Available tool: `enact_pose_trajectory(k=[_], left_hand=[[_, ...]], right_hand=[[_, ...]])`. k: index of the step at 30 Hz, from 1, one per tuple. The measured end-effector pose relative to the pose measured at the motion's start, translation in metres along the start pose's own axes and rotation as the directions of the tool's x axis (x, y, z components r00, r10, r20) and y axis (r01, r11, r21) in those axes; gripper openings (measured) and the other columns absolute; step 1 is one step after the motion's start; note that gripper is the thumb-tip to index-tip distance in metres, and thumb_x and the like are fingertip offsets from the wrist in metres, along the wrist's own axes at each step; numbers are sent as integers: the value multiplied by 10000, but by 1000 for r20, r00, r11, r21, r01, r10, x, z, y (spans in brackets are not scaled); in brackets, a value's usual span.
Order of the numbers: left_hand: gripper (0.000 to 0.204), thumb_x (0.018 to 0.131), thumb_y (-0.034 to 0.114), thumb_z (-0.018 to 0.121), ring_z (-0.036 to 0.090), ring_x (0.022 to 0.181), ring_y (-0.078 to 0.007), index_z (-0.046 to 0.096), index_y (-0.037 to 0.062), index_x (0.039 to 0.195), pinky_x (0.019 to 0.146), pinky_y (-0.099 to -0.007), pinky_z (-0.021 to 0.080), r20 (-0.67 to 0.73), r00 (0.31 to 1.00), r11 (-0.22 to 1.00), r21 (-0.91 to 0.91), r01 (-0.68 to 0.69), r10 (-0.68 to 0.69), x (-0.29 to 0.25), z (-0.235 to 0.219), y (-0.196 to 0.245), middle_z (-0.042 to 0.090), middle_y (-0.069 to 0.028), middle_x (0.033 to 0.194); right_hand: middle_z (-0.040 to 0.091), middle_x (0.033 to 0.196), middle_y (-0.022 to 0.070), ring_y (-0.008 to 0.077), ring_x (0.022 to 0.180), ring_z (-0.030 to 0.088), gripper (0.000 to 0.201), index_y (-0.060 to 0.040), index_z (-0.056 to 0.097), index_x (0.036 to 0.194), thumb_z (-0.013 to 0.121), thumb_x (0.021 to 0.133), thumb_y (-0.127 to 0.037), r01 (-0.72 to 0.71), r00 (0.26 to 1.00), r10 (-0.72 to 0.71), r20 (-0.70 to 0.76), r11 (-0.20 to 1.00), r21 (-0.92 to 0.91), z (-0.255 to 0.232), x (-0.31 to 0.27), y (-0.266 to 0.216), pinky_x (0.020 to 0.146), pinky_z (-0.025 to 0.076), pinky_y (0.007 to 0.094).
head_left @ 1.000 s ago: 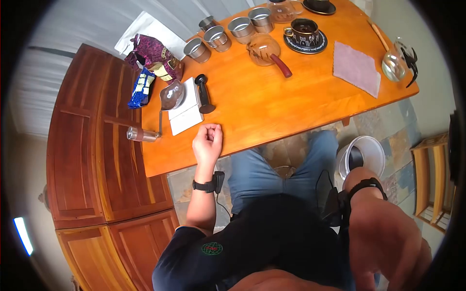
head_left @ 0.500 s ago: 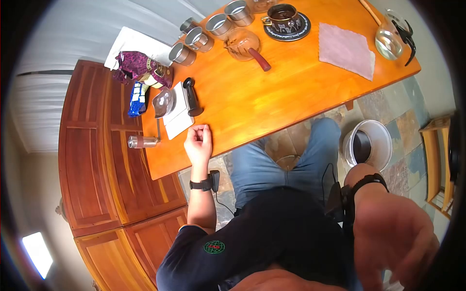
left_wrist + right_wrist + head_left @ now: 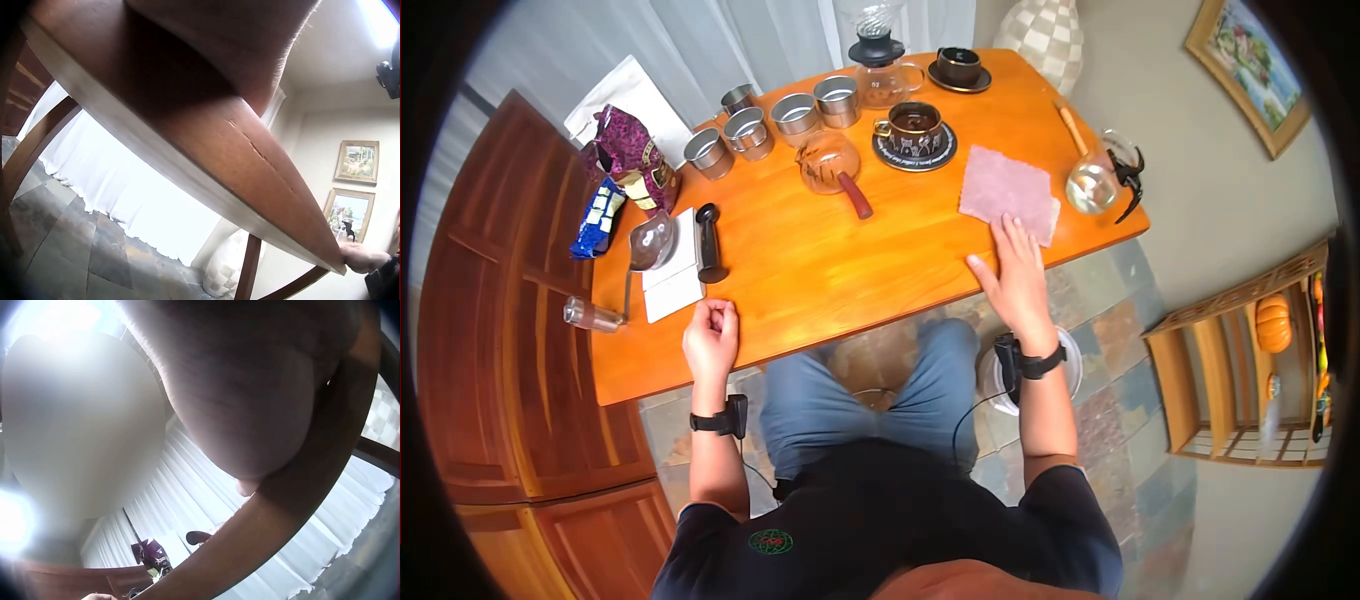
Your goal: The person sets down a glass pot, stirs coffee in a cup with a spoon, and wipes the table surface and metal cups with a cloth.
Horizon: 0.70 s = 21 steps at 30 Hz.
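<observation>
My right hand (image 3: pixel 1016 278) lies at the table's front edge with fingers straight. Its fingertips touch the near edge of a pink cloth (image 3: pixel 1006 188) spread flat. Farther left, my left hand (image 3: pixel 710 338) rests on the table edge, fingers loosely curled and holding nothing. Just beyond it are a white flat pad (image 3: pixel 672 288) and a black long-handled tool (image 3: pixel 709 250) with a wide foot. A smoky clear dish (image 3: pixel 652 241) sits at the pad's left side. In the wrist views the palms' undersides, at the left (image 3: pixel 250 44) and the right (image 3: pixel 244 412), fill much of the picture.
Steel cups (image 3: pixel 748 134) line the back left, beside coffee bags (image 3: pixel 635 160). A glass pot with red handle (image 3: pixel 830 165) and a filled cup on a saucer (image 3: pixel 914 125) stand mid-table. A glass carafe (image 3: pixel 1092 188) is at the right end, a hand grinder (image 3: pixel 593 315) at the left.
My right hand has come up from low beside my body, close to the camera, onto the table and the cloth's edge. The left hand keeps its place; the head view has swung right.
</observation>
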<state>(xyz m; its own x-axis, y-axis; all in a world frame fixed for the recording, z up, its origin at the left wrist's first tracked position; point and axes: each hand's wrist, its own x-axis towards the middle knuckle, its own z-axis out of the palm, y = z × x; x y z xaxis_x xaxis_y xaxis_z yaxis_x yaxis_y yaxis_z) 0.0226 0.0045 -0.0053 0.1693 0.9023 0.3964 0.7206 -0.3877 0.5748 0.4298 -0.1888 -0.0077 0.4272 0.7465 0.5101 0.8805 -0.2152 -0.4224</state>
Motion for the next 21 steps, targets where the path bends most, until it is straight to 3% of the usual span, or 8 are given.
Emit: enact_pose_trajectory(k=[2,5,8,11,17,21], left_hand=[[128,908,172,736,527,515,-165,671,65,885,533,-321,447,-8,1000,1000,-14,11,-11,0,0,1,549,-38,585],[129,905,172,736,550,520,-191,666,65,885,532,-333,454,-29,1000,1000,-24,-1,1,-1,-3,4,558,-50,588],[135,906,175,732,580,535,-229,655,68,879,540,-357,467,-24,999,999,-26,-27,27,-1,-6,7,577,-62,597],[134,903,179,730,593,554,-237,655,71,879,548,-365,472,-8,1000,1000,13,-12,12,-2,-9,9,590,-65,614],[125,900,180,725,611,586,-250,661,76,880,555,-377,477,-6,999,996,-87,-35,35,-4,-9,3,612,-72,648],[119,895,181,725,623,604,-256,667,78,885,567,-374,487,-14,998,991,-119,-65,64,-7,-14,3,621,-73,658]], right_hand=[[503,1497,227,378,1419,433,669,18,549,1406,625,968,-482,20,999,-14,37,988,-153,3,1,-1,1208,261,495],[520,1480,228,378,1411,442,693,25,551,1402,608,968,-512,-42,994,57,88,985,-165,0,2,-14,1204,270,492],[531,1468,228,375,1399,454,680,17,560,1396,615,965,-506,3,995,16,96,981,-195,3,-5,-25,1197,276,495],[534,1463,230,377,1392,460,665,15,567,1387,629,959,-490,45,993,-22,112,978,-205,1,-13,-40,1193,279,500],[545,1450,234,379,1380,476,607,17,595,1348,668,946,-432,111,985,-90,151,984,-139,-4,-29,-56,1182,301,498],[577,1412,233,378,1349,511,585,18,617,1320,675,941,-425,146,983,-130,132,982,-118,7,-45,-92,1168,323,500]])
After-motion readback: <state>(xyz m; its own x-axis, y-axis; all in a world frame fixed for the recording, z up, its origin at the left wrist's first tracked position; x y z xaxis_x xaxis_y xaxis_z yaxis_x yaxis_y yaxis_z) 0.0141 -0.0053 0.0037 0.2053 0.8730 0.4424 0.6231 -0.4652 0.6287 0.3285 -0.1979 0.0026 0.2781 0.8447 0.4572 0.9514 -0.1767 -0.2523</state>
